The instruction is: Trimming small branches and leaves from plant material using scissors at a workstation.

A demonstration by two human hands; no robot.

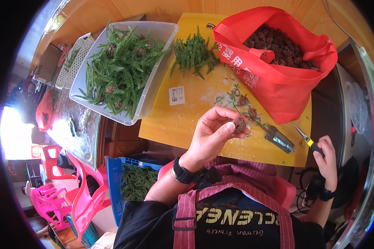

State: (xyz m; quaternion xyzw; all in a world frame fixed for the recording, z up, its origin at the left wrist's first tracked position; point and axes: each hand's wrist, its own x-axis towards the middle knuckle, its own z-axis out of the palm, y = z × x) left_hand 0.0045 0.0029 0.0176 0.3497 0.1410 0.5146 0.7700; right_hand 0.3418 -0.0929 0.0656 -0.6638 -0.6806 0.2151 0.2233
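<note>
Plastic, pale and see-through, formed the bin [166, 35] far to my left, heaped with green sprigs [120, 72]; several brown cones sat among them, so I judged that share done, though I couldn't tell whether each was fixed on. Nearer me stood a blue crate [115, 182] of greenery showing no cones, which seemed left to do. On the yellow sheet [170, 128], right of the bin, lay a loose bunch [195, 54], also with none that I could see.

Next came my left hand [212, 132], thumb and fingertips pinching one cone [239, 125] above the sheet, in front of me. It looked nearly as round as long, so its long axis was hard to fix; a thin stalk or wire rose from it, pointing away from me and leaning slightly left.

Beyond, scraps [243, 101] littered the sheet, and the red bag [278, 95] held a deep pile of loose cones, so plenty seemed to remain. Nearer me lay a wrapped bundle [279, 139]. Farthest right, my right hand [327, 159] gripped the pliers [306, 139] by the handles, their nose pointing away and leftward, well apart from the cone.
</note>
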